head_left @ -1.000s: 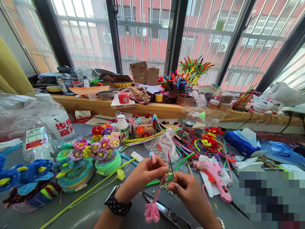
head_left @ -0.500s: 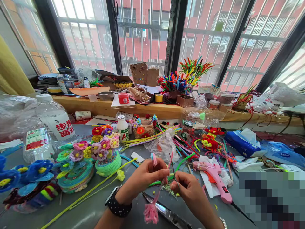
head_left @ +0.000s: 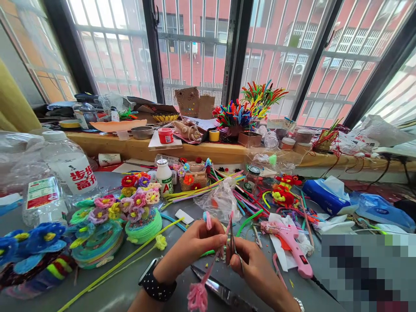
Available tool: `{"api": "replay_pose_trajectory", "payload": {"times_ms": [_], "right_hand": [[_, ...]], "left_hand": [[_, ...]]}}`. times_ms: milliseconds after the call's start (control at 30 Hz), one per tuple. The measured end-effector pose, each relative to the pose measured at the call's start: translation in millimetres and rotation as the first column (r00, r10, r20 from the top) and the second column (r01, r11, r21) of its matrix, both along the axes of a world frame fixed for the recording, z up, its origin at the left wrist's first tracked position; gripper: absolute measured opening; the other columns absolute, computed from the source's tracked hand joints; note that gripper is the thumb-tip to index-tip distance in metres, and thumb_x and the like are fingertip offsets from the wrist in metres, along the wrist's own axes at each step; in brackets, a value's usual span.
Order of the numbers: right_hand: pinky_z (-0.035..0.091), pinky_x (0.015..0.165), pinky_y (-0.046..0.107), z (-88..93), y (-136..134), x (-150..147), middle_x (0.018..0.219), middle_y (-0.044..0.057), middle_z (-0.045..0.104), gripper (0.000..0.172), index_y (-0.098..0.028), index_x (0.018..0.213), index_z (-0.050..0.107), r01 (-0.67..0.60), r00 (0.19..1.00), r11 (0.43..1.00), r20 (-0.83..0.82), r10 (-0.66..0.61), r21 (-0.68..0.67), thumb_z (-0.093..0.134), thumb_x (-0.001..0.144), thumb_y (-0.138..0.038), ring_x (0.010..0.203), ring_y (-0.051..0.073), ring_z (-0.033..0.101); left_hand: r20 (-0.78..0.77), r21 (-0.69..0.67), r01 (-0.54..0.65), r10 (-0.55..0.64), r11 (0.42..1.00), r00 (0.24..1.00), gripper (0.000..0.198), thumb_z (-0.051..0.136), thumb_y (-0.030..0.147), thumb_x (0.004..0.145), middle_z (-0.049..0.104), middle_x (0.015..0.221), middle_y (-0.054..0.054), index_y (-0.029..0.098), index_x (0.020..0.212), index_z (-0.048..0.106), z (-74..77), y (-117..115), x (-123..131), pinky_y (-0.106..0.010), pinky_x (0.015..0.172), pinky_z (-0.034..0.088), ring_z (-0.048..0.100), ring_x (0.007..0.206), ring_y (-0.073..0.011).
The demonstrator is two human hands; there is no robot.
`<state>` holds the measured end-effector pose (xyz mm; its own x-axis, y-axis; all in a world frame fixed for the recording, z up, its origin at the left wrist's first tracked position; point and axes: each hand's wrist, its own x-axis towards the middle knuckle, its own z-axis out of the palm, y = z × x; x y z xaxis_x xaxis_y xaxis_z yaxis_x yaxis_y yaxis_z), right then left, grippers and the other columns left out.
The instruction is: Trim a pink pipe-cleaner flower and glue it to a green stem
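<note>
My left hand, with a watch on its wrist, pinches a pink pipe cleaner. A pink pipe-cleaner flower hangs at its lower end, and a pink and light-blue curl pokes up above the fingers. In my right hand is a small pair of scissors, fingers closed round the handles. The blades point up beside the pink pipe cleaner, close to the left fingertips; whether they touch it I cannot tell. Larger metal pliers or shears lie on the table beneath my hands.
A pink glue gun lies to the right. Pipe-cleaner flower pots and a large plastic bottle stand left. A white bottle, loose pipe cleaners and a lidded glass jar are behind my hands. A yellow-green stem lies front left.
The scissors have turned more upright and their blades now sit closer to the pipe cleaner. The pink flower has swung slightly left and down. The view has shifted a little.
</note>
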<state>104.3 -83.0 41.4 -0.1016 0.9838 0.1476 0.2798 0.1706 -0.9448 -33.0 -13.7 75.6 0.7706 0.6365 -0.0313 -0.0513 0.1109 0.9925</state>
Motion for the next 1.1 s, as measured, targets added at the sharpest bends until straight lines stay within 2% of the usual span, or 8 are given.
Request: {"api": "replay_pose_trajectory", "payload": {"times_ms": [100, 267, 367, 567, 767, 833, 900, 1100], "right_hand": [[0.020, 0.045, 0.021, -1.7, 0.9, -0.2, 0.055, -0.004, 0.031, 0.056, -0.016, 0.056, 0.041, 0.005, 1.000, 1.000, -0.018, -0.005, 0.000, 0.035, 0.063, -0.071, 0.051, 0.010, 0.027], [0.021, 0.042, 0.021, -4.8, 3.7, -3.3, 0.047, -0.005, 0.030, 0.054, -0.018, 0.048, 0.032, 0.160, 0.986, 0.987, 0.033, -0.161, 0.013, 0.040, 0.063, -0.069, 0.046, 0.009, 0.026], [0.021, 0.042, 0.021, -4.5, 4.3, -3.1, 0.045, -0.005, 0.031, 0.054, -0.018, 0.047, 0.031, 0.181, 0.982, 0.983, 0.042, -0.182, 0.014, 0.040, 0.063, -0.069, 0.045, 0.009, 0.027], [0.025, 0.045, 0.021, 1.1, 1.9, 0.8, 0.055, -0.003, 0.036, 0.059, -0.016, 0.057, 0.043, 0.051, 0.999, 0.997, 0.012, -0.052, 0.050, 0.026, 0.067, -0.072, 0.052, 0.011, 0.032], [0.028, 0.048, 0.021, 4.0, -0.6, -0.7, 0.060, -0.002, 0.040, 0.058, -0.015, 0.064, 0.049, -0.030, 1.000, 0.998, -0.003, 0.030, 0.061, 0.030, 0.067, -0.071, 0.056, 0.012, 0.035], [0.027, 0.047, 0.021, 2.8, -0.2, -0.3, 0.056, -0.002, 0.039, 0.057, -0.015, 0.060, 0.048, 0.002, 1.000, 0.999, -0.002, -0.002, 0.055, 0.033, 0.065, -0.071, 0.054, 0.011, 0.035], [0.025, 0.044, 0.020, 1.4, 0.5, 0.4, 0.052, -0.004, 0.035, 0.055, -0.016, 0.054, 0.042, 0.066, 0.998, 0.997, 0.014, -0.066, 0.034, 0.038, 0.063, -0.070, 0.050, 0.010, 0.031], [0.019, 0.040, 0.020, -2.8, 3.3, 1.5, 0.045, -0.006, 0.028, 0.052, -0.019, 0.047, 0.028, 0.198, 0.978, 0.980, 0.063, -0.198, 0.008, 0.043, 0.064, -0.066, 0.044, 0.008, 0.025]], "left_hand": [[0.011, 0.020, 0.008, -0.008, 1.000, 1.000, 0.019, 0.060, 0.028, 0.067, 0.048, 0.057, 0.004, 0.013, 0.061, 0.049, -0.8, -0.4, 0.7, -0.022, 0.053, 0.034, 0.045, 0.053, -0.0086], [0.023, 0.019, -0.052, 0.052, 0.998, 0.998, 0.021, 0.060, 0.029, 0.067, 0.048, 0.055, 0.004, 0.014, 0.061, 0.048, -1.3, -0.6, 1.1, -0.022, 0.053, 0.035, 0.046, 0.053, -0.0089], [0.022, 0.028, -0.088, 0.087, 0.996, 0.996, 0.021, 0.059, 0.029, 0.067, 0.049, 0.053, 0.003, 0.013, 0.061, 0.048, 1.3, -0.6, 0.7, -0.022, 0.054, 0.036, 0.046, 0.052, -0.0092], [0.015, 0.027, -0.106, 0.105, 0.994, 0.994, 0.020, 0.060, 0.029, 0.067, 0.049, 0.052, 0.003, 0.013, 0.060, 0.049, 4.6, -1.3, 0.9, -0.022, 0.054, 0.035, 0.045, 0.052, -0.0090], [0.032, -0.031, 0.026, -0.025, 0.999, 0.999, 0.022, 0.061, 0.030, 0.066, 0.049, 0.055, 0.003, 0.013, 0.061, 0.048, -1.4, -0.9, 1.4, -0.022, 0.053, 0.034, 0.046, 0.053, -0.0090], [0.028, -0.042, 0.084, -0.083, 0.996, 0.996, 0.022, 0.060, 0.030, 0.067, 0.049, 0.055, 0.003, 0.013, 0.062, 0.048, -2.6, -0.7, 1.1, -0.022, 0.054, 0.034, 0.046, 0.053, -0.0090], [0.020, -0.043, 0.087, -0.086, 0.995, 0.996, 0.022, 0.060, 0.031, 0.067, 0.048, 0.055, 0.003, 0.014, 0.062, 0.048, -2.7, -0.6, 0.8, -0.023, 0.054, 0.035, 0.046, 0.053, -0.0089], [0.007, 0.013, -0.070, 0.070, 0.997, 0.998, 0.021, 0.060, 0.030, 0.067, 0.049, 0.054, 0.004, 0.014, 0.060, 0.048, 1.2, -1.3, 0.2, -0.023, 0.053, 0.036, 0.047, 0.052, -0.0089]]}}
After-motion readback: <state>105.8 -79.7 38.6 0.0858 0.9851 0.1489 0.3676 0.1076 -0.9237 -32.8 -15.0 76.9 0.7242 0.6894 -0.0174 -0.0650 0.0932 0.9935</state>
